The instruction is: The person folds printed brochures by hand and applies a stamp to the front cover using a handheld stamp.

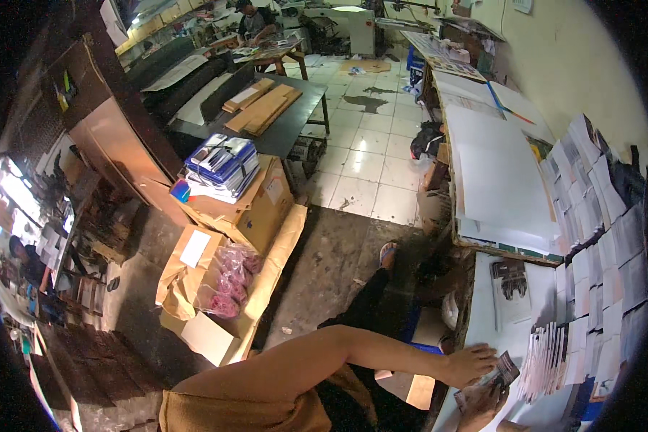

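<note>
My left hand [470, 365] reaches across to the table at the lower right, its fingers bent over the edge of a small dark printed booklet [509, 369]. Below it, my right hand [482, 409] grips the same booklet from underneath, partly cut off by the lower edge of the view. Just right of the hands, a row of thin white booklets [543, 358] stands on edge, packed side by side. A flat printed sheet with a dark picture [511, 283] lies on the white tabletop [482, 324] beyond.
Stacks of printed booklets [590, 281] line the right side. Large white sheets [493, 165] cover the farther table. To the left are cardboard boxes [255, 205], a strapped bundle of blue-and-white printed matter [223, 165] and pink-filled plastic bags [232, 277]. A person [255, 25] sits far back.
</note>
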Motion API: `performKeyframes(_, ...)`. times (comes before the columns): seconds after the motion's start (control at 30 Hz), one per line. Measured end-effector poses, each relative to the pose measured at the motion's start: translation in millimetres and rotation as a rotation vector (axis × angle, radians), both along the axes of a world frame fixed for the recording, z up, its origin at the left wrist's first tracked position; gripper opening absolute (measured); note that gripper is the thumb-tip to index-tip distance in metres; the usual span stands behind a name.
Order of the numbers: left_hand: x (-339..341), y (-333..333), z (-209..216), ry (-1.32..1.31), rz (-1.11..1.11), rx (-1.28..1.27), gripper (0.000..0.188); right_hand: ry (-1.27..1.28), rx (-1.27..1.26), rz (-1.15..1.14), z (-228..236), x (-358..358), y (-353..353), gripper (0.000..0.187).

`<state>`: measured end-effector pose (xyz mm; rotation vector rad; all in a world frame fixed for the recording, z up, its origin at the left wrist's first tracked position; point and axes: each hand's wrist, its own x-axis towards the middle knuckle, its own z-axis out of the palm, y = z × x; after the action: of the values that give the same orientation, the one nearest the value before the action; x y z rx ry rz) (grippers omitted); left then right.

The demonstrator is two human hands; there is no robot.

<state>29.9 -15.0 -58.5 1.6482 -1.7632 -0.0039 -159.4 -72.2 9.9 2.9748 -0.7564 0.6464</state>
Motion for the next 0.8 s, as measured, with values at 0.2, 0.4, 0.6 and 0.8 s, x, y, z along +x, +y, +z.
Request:
performKeyframes(0.2, 2.7, 5.7, -2.1, 0.007, -0.033, -0.032, 0.055, -0.116, 0.237, -0.032, 11.7, 8.4, 11.3, 0.056)
performKeyframes(0.4, -15.6, 8.2, 11.0, 0.025, -0.095, 0.065, 0.056, 0.063, -0.086, -0.076, -29.3, -22.3, -14.6, 0.049)
performKeyframes(0.6, 40.8, 19.8, 46.3, 0.087, -0.058, 0.323, 0.059, 0.011, 0.193, -0.119, 0.9, 32.6, 4.6, 0.062)
performKeyframes(0.8, 17.5, 13.7, 49.5, -0.089, -0.081, 0.081, 0.044, 0.035, 0.218, -0.333, 14.3, 9.1, 9.4, 0.073)
